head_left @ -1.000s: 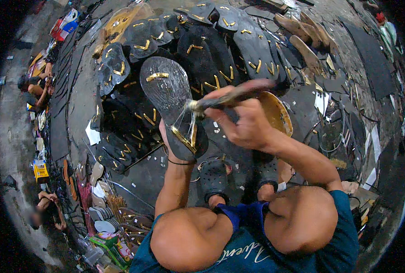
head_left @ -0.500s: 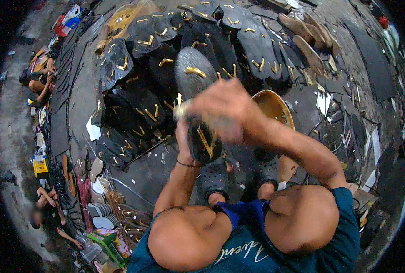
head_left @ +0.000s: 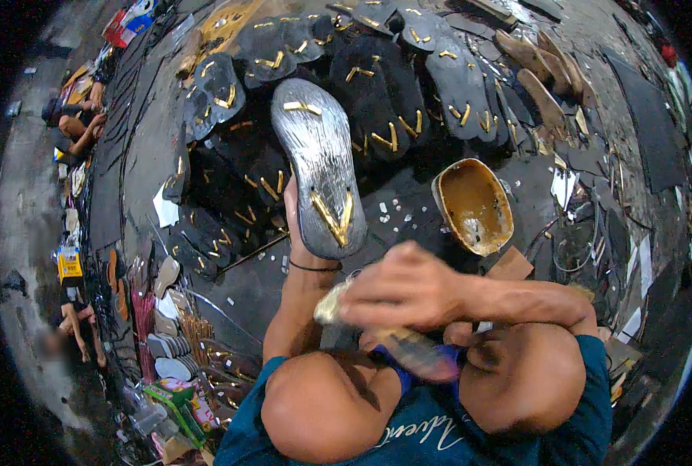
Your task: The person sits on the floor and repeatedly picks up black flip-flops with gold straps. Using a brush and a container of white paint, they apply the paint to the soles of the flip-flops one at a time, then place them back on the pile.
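Note:
My left hand (head_left: 294,221) holds a dark sandal sole (head_left: 319,147) from beneath, and most of its fingers are hidden behind it. The upturned face of the sole looks wet and shiny, with yellow strap ends folded flat near one end and a yellow V near the other. Closer to my knees, my right hand (head_left: 404,291) is closed around a brush (head_left: 333,304) with pale, smeared bristles. Its blurred handle sticks out below my fingers. The brush is apart from the sole.
A bowl (head_left: 490,186) coated in amber, glue-like stuff stands to the right. Beyond it lie many black soles (head_left: 443,78) with yellow strap ends. Brown foot-shaped forms (head_left: 544,97) lie at the far right. Scraps litter the floor. Other people (head_left: 82,128) sit at the left.
My right hand with the brush has come off the sole and moved nearer my body. The sole has shifted slightly left, and its face now shows a wet shine.

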Demonstrator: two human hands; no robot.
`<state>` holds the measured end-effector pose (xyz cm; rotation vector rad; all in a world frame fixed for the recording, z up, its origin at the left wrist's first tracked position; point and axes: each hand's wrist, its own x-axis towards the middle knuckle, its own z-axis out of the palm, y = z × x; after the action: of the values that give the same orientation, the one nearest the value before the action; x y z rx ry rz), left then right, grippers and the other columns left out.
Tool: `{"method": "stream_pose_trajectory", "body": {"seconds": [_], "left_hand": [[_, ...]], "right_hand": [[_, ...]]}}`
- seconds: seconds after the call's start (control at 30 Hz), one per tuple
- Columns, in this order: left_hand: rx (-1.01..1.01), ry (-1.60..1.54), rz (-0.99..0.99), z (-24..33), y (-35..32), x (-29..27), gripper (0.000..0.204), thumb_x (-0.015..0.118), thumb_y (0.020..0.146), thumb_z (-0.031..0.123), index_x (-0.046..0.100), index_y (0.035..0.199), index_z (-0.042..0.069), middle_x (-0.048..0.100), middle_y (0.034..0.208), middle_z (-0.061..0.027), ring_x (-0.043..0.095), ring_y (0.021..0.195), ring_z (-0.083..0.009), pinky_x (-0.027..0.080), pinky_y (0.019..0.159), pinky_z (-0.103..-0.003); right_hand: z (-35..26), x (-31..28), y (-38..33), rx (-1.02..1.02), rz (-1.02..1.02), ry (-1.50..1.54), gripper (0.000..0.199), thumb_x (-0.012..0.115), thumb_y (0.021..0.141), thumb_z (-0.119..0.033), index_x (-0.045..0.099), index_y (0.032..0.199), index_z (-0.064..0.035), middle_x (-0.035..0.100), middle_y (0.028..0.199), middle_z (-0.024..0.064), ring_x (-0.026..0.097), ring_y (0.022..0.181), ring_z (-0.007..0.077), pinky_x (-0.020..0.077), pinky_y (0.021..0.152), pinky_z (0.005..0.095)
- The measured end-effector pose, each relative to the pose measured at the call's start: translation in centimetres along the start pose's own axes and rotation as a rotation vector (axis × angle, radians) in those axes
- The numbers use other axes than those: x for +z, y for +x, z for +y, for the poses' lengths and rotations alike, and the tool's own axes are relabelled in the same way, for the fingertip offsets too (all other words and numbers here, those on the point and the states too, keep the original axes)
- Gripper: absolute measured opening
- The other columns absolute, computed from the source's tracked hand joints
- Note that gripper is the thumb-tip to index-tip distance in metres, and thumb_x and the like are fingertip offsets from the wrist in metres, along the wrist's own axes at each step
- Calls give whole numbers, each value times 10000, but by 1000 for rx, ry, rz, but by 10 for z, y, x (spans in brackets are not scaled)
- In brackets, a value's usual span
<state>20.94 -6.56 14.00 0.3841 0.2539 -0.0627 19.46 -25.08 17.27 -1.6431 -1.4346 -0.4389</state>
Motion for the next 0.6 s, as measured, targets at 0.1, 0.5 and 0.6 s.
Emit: {"method": "stream_pose_trajectory", "body": {"seconds": [0.1, 0.5, 0.6], "left_hand": [[50, 50, -36, 22, -5, -42, 398, 399, 998, 330, 594, 1184, 36, 678, 1080, -100, 663, 927, -227, 541, 830, -369], [-70, 76, 125, -9, -9, -37, 395, 422, 1009, 306, 537, 1262, 25, 634, 1182, -140, 662, 995, -243, 551, 880, -383], [127, 187, 71, 19, -12, -3, 383, 398, 1012, 266, 540, 1265, 16, 659, 1137, -136, 681, 936, -237, 566, 824, -372]], "right_hand": [[19, 22, -7, 109, 22, 146, 402, 715, 743, -269, 662, 1117, -132, 631, 946, -3, 619, 866, 173, 467, 730, 329], [45, 12, 15, 30, -20, -51, 333, 635, 784, -192, 668, 1114, -166, 673, 1009, 13, 622, 905, 207, 450, 759, 383], [-13, 13, 0, -43, -238, 39, 268, 636, 788, -193, 686, 1051, -191, 684, 1007, -2, 646, 886, 170, 450, 738, 338]]}}
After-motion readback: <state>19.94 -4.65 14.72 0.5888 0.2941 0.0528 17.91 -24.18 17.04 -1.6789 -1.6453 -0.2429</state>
